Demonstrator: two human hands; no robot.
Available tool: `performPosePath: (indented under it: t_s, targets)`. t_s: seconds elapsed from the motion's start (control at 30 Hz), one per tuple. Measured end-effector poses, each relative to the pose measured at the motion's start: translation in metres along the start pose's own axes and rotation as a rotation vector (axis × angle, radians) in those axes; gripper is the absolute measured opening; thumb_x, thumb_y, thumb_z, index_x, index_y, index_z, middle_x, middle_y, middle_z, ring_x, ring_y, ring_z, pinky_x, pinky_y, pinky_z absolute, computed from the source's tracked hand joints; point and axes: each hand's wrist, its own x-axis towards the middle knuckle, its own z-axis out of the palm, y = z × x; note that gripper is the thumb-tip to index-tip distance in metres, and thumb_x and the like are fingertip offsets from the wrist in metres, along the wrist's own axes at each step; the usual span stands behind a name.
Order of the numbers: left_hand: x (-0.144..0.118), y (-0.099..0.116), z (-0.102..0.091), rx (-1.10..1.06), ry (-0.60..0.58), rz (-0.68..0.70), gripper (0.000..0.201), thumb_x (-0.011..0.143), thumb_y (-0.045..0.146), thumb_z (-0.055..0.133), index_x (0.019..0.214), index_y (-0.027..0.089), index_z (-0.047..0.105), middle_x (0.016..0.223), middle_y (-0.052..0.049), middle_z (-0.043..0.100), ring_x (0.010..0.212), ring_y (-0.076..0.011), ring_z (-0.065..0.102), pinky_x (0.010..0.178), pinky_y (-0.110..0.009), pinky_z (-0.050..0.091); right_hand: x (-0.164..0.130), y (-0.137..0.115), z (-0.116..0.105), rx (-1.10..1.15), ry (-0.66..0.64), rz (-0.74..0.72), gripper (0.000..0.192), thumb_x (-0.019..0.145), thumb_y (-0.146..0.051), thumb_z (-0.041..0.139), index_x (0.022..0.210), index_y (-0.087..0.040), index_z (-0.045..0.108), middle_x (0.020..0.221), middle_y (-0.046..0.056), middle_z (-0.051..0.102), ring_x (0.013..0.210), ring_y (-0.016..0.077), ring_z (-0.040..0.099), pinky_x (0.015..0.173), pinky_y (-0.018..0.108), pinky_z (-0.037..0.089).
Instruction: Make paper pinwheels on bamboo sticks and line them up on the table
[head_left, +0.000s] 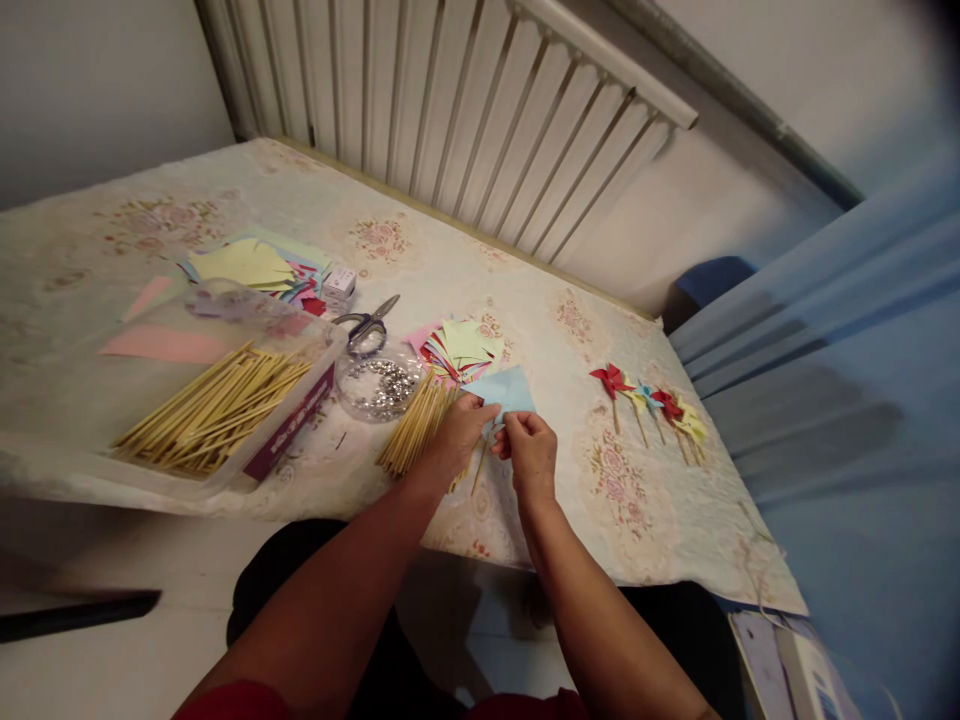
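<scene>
A sheet of light blue paper is held just above the table, its lower part between my two hands. My left hand pinches its lower left side, thumb on top. My right hand has its fingers curled and closed at the paper's lower edge; anything small between the fingertips is hidden. Below the hands a single thin stick slants down. A bundle of wooden sticks lies beside my left hand. Just beyond the blue sheet is a pile of coloured paper pieces.
A clear plastic bin with many sticks stands left. Near it are a round tub of metal pins, scissors, a small box and stacked paper. Several finished pinwheels lie right, near a blue curtain.
</scene>
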Motion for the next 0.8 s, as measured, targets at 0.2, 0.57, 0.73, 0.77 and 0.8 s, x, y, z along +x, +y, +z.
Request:
performPosePath:
  t_s: [0.2, 0.57, 0.73, 0.77, 0.8]
  targets:
    - [0.000, 0.001, 0.000, 0.055, 0.006, 0.041, 0.020, 0.064, 0.029, 0.067, 0.066, 0.015, 0.053, 0.060, 0.004, 0.050, 0.054, -0.0089, 0.044, 0.054, -0.023, 0.034, 0.001, 0.000, 0.000, 0.003, 0.006, -0.008, 0.019, 0.072, -0.036, 0.061, 0.065, -0.019, 0.057, 0.050, -0.004, 0.059, 0.039, 0.0110, 0.052, 0.040, 0.022, 0.038]
    - [-0.006, 0.012, 0.006, -0.022, -0.040, 0.044, 0.019, 0.061, 0.028, 0.067, 0.069, 0.014, 0.059, 0.062, 0.003, 0.055, 0.057, -0.0094, 0.047, 0.056, -0.022, 0.035, -0.002, 0.002, -0.020, -0.134, 0.233, -0.116, 0.024, 0.073, -0.041, 0.063, 0.081, -0.018, 0.063, 0.054, -0.005, 0.054, 0.044, 0.0106, 0.046, 0.045, 0.024, 0.037]
    - [-0.003, 0.009, 0.005, -0.076, -0.148, 0.029, 0.022, 0.061, 0.026, 0.068, 0.078, 0.013, 0.064, 0.066, 0.001, 0.060, 0.061, -0.0119, 0.052, 0.063, -0.024, 0.039, 0.017, -0.012, -0.050, -0.201, 0.271, -0.182, 0.028, 0.070, -0.044, 0.066, 0.078, -0.017, 0.065, 0.068, -0.001, 0.060, 0.060, 0.0122, 0.051, 0.059, 0.026, 0.042]
    - [-0.004, 0.010, 0.005, -0.080, -0.178, 0.024, 0.023, 0.061, 0.026, 0.068, 0.080, 0.012, 0.065, 0.067, 0.001, 0.061, 0.062, -0.0124, 0.053, 0.065, -0.025, 0.040, 0.022, -0.015, -0.054, -0.168, 0.188, -0.140, 0.030, 0.069, -0.045, 0.067, 0.078, -0.017, 0.065, 0.070, 0.000, 0.061, 0.061, 0.0126, 0.052, 0.060, 0.026, 0.042]
    - [-0.005, 0.010, 0.005, -0.079, -0.207, 0.013, 0.024, 0.062, 0.025, 0.069, 0.081, 0.012, 0.065, 0.067, 0.001, 0.061, 0.063, -0.0127, 0.054, 0.066, -0.025, 0.041, 0.026, -0.017, -0.057, -0.127, 0.085, -0.077, 0.031, 0.067, -0.046, 0.069, 0.078, -0.017, 0.065, 0.069, 0.000, 0.062, 0.061, 0.0127, 0.053, 0.060, 0.026, 0.042]
